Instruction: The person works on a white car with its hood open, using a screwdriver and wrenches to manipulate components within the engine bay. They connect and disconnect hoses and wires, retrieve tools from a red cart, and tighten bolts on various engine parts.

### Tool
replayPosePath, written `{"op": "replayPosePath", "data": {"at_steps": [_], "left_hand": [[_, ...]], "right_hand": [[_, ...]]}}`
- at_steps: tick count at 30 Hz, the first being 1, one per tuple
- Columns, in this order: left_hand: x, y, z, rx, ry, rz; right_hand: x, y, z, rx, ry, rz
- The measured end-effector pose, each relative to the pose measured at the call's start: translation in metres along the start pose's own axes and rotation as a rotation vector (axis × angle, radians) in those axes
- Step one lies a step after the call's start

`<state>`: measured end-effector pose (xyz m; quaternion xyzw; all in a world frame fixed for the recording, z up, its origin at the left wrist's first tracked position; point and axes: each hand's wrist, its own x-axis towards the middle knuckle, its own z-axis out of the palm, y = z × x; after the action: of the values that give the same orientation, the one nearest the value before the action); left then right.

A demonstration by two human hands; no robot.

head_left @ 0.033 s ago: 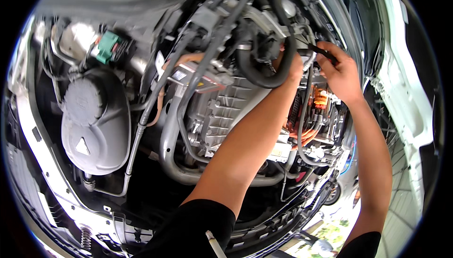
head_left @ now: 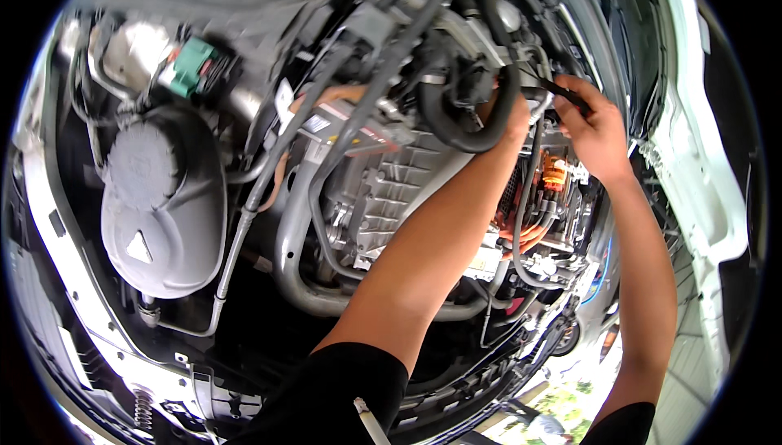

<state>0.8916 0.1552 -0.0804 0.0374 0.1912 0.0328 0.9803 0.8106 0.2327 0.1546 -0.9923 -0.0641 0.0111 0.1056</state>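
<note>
My right hand (head_left: pixel 600 132) is closed on the black handle of a slim tool (head_left: pixel 577 100), which looks like a screwdriver. Its thin dark shaft points up and left toward the pipes behind a thick black hose (head_left: pixel 471 137). My left hand (head_left: pixel 516 117) reaches in behind the curve of this hose, which covers most of its fingers. Whether it holds anything is hidden. Just below my right hand sits an orange connector (head_left: pixel 555 173) with orange cables (head_left: pixel 531 238).
A grey plastic reservoir (head_left: pixel 167 241) with a round cap stands at the left. Metal pipes (head_left: pixel 287 259) run around a ribbed metal housing (head_left: pixel 391 201). A green part (head_left: pixel 189 70) is at upper left. A cigarette (head_left: pixel 371 420) juts in at the lower edge.
The engine bay sits slightly farther right in the upper part of the picture. My hands keep nearly the same places by the hose, and my right hand still grips the slim tool.
</note>
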Motion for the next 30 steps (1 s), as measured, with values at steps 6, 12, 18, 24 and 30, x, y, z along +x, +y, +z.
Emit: {"op": "replayPosePath", "data": {"at_steps": [6,12,18,24,30], "left_hand": [[-0.057,-0.023,0.013,0.766,0.133,0.753],[-0.03,0.001,0.007,1.129,0.149,1.066],[-0.051,0.026,0.008,0.894,-0.016,0.883],[-0.005,0.021,0.004,1.269,0.116,1.082],[-0.04,0.039,0.008,0.738,-0.058,0.865]], "right_hand": [[-0.024,0.004,-0.009,0.001,-0.047,0.184],[-0.007,0.013,-0.003,0.046,-0.104,0.132],[-0.017,0.016,-0.003,0.031,-0.069,0.159],[-0.007,-0.014,0.008,-0.193,-0.044,-0.031],[-0.022,0.003,0.008,-0.008,0.063,0.087]]}}
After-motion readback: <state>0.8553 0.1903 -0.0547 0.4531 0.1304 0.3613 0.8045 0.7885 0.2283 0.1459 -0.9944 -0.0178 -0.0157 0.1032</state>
